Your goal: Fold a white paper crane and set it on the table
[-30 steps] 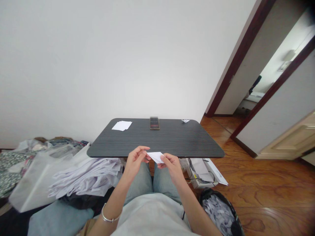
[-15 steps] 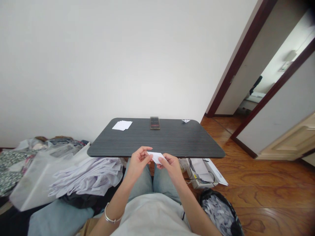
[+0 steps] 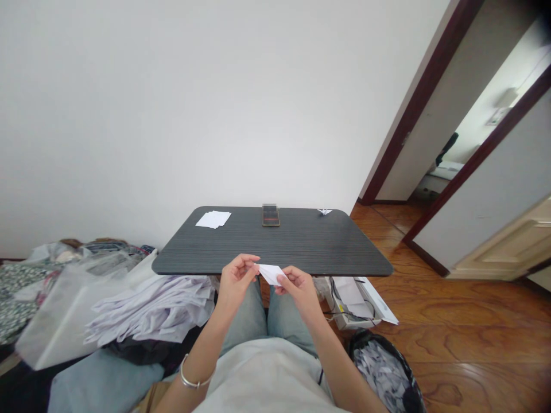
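A small folded white paper is pinched between both my hands just in front of the near edge of a dark table. My left hand grips its left end with thumb and fingers. My right hand pinches its right end. Both hands hover above my lap, over my jeans. On the table's far side lie a small stack of white paper sheets, a phone and a tiny folded paper figure.
A heap of white papers and plastic bags lies to my left. A box with papers and cables sits on the wooden floor at the right, with a dark bin of crumpled paper nearer me. An open doorway is at the right.
My hands have shifted only slightly, working the folded paper between the fingers. The paper stays in both hands at the same place.
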### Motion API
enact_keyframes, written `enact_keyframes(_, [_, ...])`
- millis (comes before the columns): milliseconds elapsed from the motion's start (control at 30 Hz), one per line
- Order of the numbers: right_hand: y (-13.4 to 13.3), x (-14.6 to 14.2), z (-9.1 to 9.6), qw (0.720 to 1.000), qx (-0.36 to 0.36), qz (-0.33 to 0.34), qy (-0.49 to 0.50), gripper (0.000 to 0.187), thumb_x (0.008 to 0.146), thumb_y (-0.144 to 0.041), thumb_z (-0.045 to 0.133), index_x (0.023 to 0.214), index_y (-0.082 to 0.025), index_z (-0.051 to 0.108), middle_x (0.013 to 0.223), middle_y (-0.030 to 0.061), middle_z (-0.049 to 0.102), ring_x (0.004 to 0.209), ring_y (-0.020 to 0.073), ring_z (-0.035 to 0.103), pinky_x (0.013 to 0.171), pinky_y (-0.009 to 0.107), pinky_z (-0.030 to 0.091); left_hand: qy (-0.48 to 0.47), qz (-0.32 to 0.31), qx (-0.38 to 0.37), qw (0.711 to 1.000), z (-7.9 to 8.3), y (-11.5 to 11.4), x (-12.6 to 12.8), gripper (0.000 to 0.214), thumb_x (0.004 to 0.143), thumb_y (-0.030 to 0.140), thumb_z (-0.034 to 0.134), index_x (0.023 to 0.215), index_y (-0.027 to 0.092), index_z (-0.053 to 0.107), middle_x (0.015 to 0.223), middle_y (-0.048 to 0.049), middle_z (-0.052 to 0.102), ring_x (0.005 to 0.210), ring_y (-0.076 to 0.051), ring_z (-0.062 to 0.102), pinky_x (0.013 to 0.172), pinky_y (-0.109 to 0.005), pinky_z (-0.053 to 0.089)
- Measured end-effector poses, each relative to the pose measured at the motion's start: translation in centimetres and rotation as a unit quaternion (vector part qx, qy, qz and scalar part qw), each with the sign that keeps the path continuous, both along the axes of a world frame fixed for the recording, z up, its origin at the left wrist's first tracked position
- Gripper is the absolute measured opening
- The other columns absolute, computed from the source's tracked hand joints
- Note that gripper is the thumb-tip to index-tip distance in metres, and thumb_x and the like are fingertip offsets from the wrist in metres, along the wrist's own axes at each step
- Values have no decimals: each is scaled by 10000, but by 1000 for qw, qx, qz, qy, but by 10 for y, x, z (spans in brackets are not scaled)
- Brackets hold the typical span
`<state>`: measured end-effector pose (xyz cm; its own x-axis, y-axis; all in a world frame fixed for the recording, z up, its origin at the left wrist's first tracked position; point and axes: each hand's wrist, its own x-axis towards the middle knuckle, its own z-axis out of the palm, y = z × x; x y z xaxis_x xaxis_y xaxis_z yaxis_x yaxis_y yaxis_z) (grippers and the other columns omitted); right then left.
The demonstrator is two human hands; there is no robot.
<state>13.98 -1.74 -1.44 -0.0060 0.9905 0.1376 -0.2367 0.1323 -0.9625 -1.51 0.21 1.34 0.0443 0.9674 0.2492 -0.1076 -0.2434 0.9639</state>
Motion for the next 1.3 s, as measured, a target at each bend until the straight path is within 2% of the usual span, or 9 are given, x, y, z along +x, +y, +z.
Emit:
enact_keyframes(167, [0, 1, 1, 1000, 4, -4, 4, 232, 682, -384, 682, 662, -163, 615, 551, -14, 619, 457, 94, 540, 463, 192, 440, -9, -8, -15, 1000, 1, -1, 1, 204, 703, 274, 646, 857, 144, 612, 667, 8, 585, 619, -100, 551, 518, -178, 419])
enact_keyframes(267, [-1, 0, 1, 1000, 11, -5, 7, 230, 686, -383, 679, 656, -165, 612, 551, -17, 613, 460, 93, 537, 465, 192, 442, 1, -34, -33, 999, 2, -3, 5, 244, 682, 278, 665, 874, 141, 603, 630, 16, 588, 572, -95, 536, 498, -179, 404])
enact_keyframes(400, [-2, -1, 3, 1000, 17, 1, 5, 240, 691, -394, 676, 653, -165, 615, 551, -17, 613, 464, 92, 537, 468, 189, 447, 19, -65, -46, 997, 1, -4, 8, 211, 673, 311, 664, 763, 132, 598, 578, 20, 573, 524, -95, 512, 449, -180, 372])
enact_keyframes(567, [-2, -1, 5, 1000, 8, -1, 7, 310, 703, -469, 636, 635, -167, 611, 522, -15, 601, 462, 111, 549, 462, 211, 465, 25, -55, -39, 997, 2, -3, 6, 205, 677, 315, 656, 733, 132, 580, 562, 23, 559, 516, -93, 502, 440, -180, 357])
enact_keyframes(800, [-2, -3, 4, 1000, 6, 12, 0, 240, 668, -381, 694, 695, -159, 609, 542, -13, 622, 416, 89, 533, 428, 191, 445, 34, -58, -37, 997, -3, -2, 4, 175, 684, 285, 661, 718, 149, 557, 558, 31, 564, 524, -100, 535, 451, -177, 366])
enact_keyframes(900, [-1, -2, 2, 1000, 11, 8, 13, 238, 670, -356, 695, 780, -164, 610, 550, -16, 633, 425, 92, 548, 436, 189, 455, 34, -57, -23, 998, -4, -2, 4, 152, 683, 272, 662, 709, 150, 576, 620, 7, 611, 576, -122, 573, 500, -203, 422])
enact_keyframes(1067, [0, 1, 3, 998, 31, -12, 46, 357, 650, -303, 718, 960, -198, 576, 611, -21, 668, 463, 96, 589, 465, 186, 471, 29, -20, 39, 999, 1, -2, 2, 60, 664, 188, 664, 667, 149, 620, 795, -46, 663, 754, -160, 606, 681, -263, 475])
enact_keyframes(1300, [-4, 0, 2, 997, 56, -21, 38, 183, 643, -304, 718, 751, -188, 627, 645, 11, 683, 533, 134, 628, 486, 217, 481, 49, -48, 66, 995, 6, -7, 3, 42, 692, 152, 631, 650, 156, 637, 887, -77, 678, 863, -189, 605, 778, -295, 453])
